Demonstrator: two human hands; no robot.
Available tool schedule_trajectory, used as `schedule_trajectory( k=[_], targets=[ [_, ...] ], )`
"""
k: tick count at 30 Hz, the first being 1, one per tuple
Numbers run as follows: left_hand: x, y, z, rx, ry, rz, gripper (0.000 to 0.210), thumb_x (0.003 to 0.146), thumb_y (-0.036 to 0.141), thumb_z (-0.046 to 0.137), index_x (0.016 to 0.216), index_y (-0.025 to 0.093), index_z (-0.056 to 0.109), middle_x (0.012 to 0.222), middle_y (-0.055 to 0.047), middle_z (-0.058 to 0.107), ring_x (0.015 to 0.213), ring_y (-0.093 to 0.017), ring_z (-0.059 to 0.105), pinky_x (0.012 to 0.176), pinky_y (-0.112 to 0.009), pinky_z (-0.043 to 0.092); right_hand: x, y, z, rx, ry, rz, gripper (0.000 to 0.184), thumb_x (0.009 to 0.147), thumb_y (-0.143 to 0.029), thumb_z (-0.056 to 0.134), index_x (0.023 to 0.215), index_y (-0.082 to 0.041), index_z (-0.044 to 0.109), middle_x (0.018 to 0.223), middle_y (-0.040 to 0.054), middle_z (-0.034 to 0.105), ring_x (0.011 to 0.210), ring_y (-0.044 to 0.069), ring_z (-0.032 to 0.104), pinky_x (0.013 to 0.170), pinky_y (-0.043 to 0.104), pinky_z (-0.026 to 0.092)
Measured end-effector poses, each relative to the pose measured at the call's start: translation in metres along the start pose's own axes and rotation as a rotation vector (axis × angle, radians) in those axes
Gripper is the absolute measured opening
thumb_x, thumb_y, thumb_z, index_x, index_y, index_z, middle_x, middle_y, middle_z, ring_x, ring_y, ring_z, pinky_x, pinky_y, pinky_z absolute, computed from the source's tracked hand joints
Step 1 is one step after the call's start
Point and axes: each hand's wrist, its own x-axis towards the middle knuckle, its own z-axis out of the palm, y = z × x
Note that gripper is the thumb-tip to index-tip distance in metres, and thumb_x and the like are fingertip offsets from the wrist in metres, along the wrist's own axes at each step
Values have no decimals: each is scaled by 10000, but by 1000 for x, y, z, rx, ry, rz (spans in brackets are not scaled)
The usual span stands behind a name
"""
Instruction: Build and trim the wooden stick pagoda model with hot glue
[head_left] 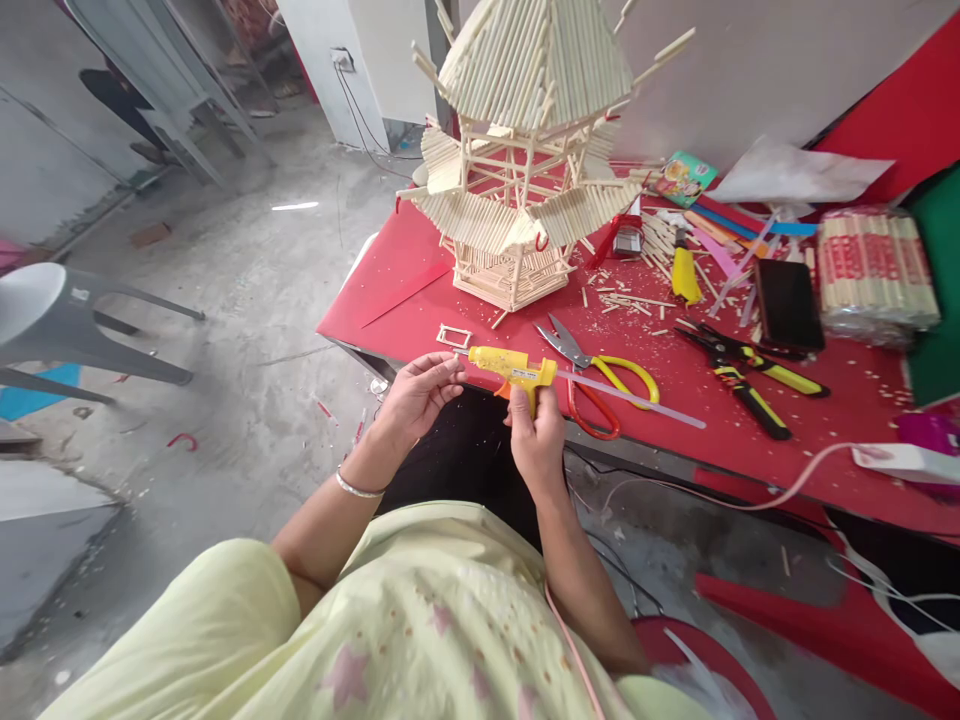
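My right hand point(538, 435) is wrapped round the grip of a yellow hot glue gun point(499, 362) with an orange trigger. A long translucent glue stick point(637, 400) juts from the gun's back end. My left hand point(426, 392) is closed in a pinch right at the gun's nozzle; whatever is between its fingertips is too small to make out. Just beyond the nozzle, a little rectangular frame of sticks point(454, 336) lies on the red table point(405, 260). Behind it stands a tiered pagoda model point(517, 200) built from pale wooden sticks.
Scissors point(600, 375) with red and yellow handles lie right of the glue gun. Farther right are pliers point(750, 375), a phone point(789, 305), a yellow cutter point(684, 270), loose sticks and a wrapped stick bundle point(874, 265). A white power strip point(907, 460) lies near the table's edge.
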Motion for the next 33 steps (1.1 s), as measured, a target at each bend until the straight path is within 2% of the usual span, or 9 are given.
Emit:
schedule_trajectory(
  k=[8,14,23,33],
  targets=[
    [1,-3,-4,8,-74,-16,327,705,240,981,915,117,762,774,-22,748,691,-105,738,635,-169,637,-2,-3,0,41,-1,12,343,1020,-579,561,1006,-237,575,696,-24,661,571,146,629,604,263,494],
    [0,-3,-4,16,-93,-40,321,731,253,969,925,116,753,778,-22,746,704,-100,736,637,-157,628,-2,-6,0,59,-5,15,340,1016,-575,565,998,-236,570,763,0,706,570,137,636,596,255,508],
    [-1,0,-2,29,-62,-69,343,699,195,962,953,124,744,840,-41,780,732,-123,763,630,-165,622,-3,-6,0,53,-9,9,344,1013,-582,565,1008,-238,573,725,-10,687,567,147,640,580,259,509],
    [-3,0,-3,49,-72,-52,379,643,249,1005,905,120,763,841,-45,782,716,-131,760,603,-176,631,-5,-7,0,59,-13,5,331,1017,-565,571,1013,-235,581,732,-14,683,579,142,639,591,254,506]
  ],
)
